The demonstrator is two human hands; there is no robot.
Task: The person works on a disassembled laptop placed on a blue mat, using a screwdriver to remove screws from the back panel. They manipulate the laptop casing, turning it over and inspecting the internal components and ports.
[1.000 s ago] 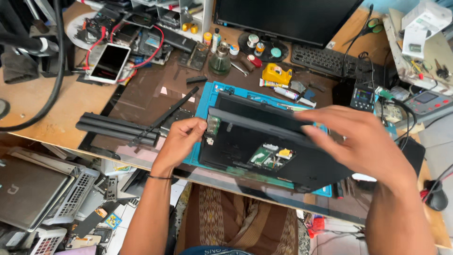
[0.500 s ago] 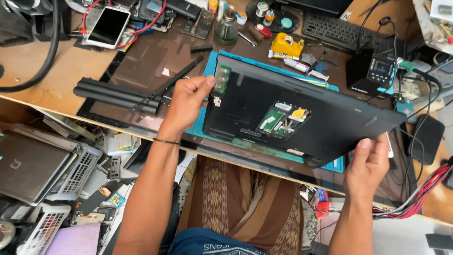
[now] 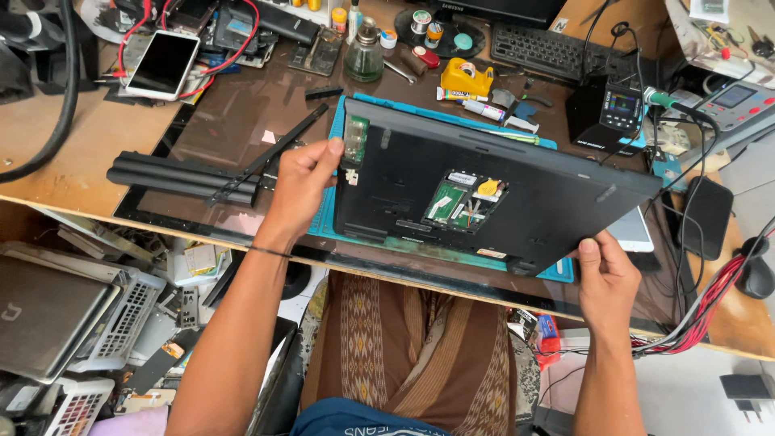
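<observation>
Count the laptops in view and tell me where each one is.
2. A black laptop, underside up with an open bay, is held over the blue mat by the left hand and right hand. A grey laptop lies below the desk at left. Clutter may hide others.

wooden bench (image 3: 73, 153) | dark glass sheet (image 3: 234, 113) | blue mat (image 3: 323, 226) | white phone (image 3: 163, 64) | black keyboard (image 3: 557, 52)

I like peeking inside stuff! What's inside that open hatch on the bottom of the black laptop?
Inside the hatch on the laptop you can see green circuit boards and a yellow patch. Everything deeper inside is covered by the black shell. The left hand and right hand hold its edges.
</observation>
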